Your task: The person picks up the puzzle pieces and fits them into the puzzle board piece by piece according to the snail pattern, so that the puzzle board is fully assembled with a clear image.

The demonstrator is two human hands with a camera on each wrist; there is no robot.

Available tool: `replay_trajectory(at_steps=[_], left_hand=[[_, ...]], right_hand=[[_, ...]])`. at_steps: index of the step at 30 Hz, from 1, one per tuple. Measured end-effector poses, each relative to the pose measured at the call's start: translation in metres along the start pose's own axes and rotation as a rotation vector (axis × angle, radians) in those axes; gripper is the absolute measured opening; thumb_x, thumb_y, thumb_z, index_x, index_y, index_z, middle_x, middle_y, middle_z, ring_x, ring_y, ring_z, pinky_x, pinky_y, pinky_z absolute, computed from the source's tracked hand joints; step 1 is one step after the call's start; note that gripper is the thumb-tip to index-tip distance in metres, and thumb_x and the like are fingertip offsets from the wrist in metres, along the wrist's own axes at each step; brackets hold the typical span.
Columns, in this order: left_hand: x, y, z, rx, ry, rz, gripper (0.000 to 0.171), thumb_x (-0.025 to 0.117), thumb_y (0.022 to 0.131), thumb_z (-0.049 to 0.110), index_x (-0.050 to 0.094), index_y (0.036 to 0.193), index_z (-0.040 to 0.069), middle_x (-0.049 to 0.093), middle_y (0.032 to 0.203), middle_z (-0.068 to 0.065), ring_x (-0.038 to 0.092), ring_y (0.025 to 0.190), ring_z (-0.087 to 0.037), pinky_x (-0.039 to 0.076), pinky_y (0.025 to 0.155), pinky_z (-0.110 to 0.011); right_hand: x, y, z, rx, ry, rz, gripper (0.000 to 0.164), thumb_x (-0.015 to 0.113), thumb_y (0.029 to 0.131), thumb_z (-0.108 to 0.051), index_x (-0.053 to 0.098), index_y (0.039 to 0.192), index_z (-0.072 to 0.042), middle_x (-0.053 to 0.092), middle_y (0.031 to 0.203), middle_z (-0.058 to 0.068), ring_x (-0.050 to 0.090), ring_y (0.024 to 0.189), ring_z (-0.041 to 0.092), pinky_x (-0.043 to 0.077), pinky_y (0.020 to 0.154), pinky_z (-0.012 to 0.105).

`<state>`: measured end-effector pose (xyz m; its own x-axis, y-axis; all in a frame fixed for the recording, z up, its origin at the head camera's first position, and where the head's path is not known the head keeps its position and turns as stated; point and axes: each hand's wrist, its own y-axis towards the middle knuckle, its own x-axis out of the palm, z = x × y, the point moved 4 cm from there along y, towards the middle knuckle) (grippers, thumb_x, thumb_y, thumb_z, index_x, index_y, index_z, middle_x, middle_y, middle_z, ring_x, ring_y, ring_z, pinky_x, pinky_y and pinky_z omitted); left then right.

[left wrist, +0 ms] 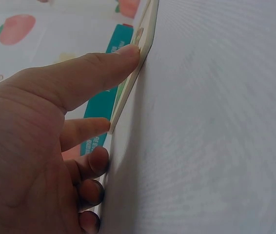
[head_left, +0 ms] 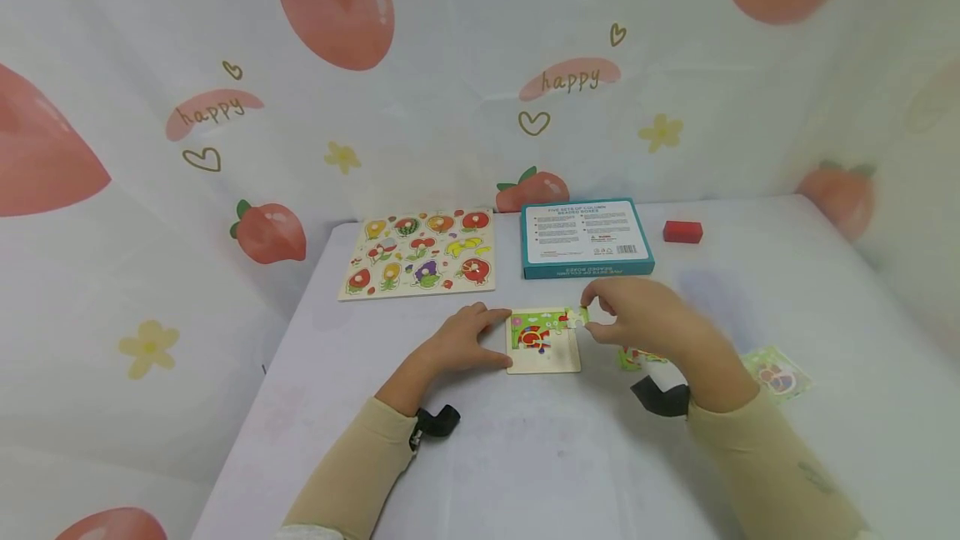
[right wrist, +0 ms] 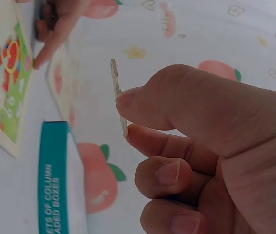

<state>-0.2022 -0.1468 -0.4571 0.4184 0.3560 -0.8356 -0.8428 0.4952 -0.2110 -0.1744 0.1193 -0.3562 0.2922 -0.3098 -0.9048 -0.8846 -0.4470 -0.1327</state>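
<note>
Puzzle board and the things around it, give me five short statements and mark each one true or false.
1. The right hand pinches a puzzle piece. True.
2. The red block lies to the right of the teal box. True.
3. The left hand rests on top of the teal box. False: it touches the left edge of the puzzle board.
4. The puzzle board is completely filled. False: part of it is bare.
5. The fruit board lies left of the teal box. True.

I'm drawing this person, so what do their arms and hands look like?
The left hand and right hand wear no gloves. The left sleeve and right sleeve are beige, with a black strap by each and a faint greyish mark on the right one.
</note>
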Motion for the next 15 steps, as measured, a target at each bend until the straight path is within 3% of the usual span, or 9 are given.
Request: replay_trajectory(at_steps=[10, 15], left_hand=[[-0.001, 0.0, 0.0, 0.0, -0.005, -0.008, 0.082, 0.082, 0.083, 0.05, 0.049, 0.154, 0.027, 0.048, 0.105, 0.002, 0.045, 0.099, -0.018, 0.043, 0.081, -0.036], [-0.001, 0.0, 0.001, 0.0, -0.007, -0.006, 0.082, 0.083, 0.082, 0.049, 0.049, 0.154, 0.027, 0.048, 0.104, 0.001, 0.045, 0.098, -0.018, 0.042, 0.08, -0.037]], right_hand=[[0.038, 0.029, 0.003, 0.04, -0.021, -0.117, 0.036, 0.081, 0.087, -0.029, 0.07, 0.118, -0.015, 0.064, 0.096, 0.001, 0.058, 0.087, 0.02, 0.053, 0.08, 0.039], [0.055, 0.038, 0.008, 0.055, -0.015, -0.152, 0.034, 0.079, 0.088, -0.027, 0.069, 0.118, -0.014, 0.061, 0.087, 0.0, 0.056, 0.083, 0.02, 0.05, 0.077, 0.037]])
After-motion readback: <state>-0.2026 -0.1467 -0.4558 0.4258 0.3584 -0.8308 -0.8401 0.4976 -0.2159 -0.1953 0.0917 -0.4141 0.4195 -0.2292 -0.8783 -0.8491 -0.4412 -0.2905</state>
